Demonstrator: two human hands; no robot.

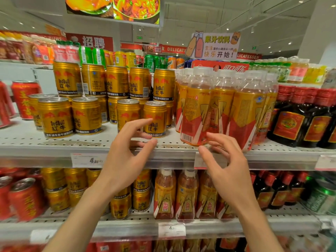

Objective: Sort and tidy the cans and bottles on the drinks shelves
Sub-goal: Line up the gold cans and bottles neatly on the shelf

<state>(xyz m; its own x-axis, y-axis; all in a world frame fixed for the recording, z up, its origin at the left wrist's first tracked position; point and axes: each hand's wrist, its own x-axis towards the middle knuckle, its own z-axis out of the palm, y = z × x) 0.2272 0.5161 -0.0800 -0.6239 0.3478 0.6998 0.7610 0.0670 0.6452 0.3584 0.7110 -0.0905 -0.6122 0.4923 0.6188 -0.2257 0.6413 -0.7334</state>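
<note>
Both hands hover before the upper shelf (54,142), holding nothing. The left hand (125,157) has its grip loosely spread at 6 o'clock from a gold can (155,119) (front row). The right hand (227,168), fingers relaxed, sits just below the orange-labelled bottles (198,110).

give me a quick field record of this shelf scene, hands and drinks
left hand: open, fingers loosely curled, holds nothing, in front of gold Red Bull cans
right hand: open, holds nothing, in front of orange-labelled bottles
upper shelf: red cans left, dark bottles right
price tag: on lower shelf edge
</note>
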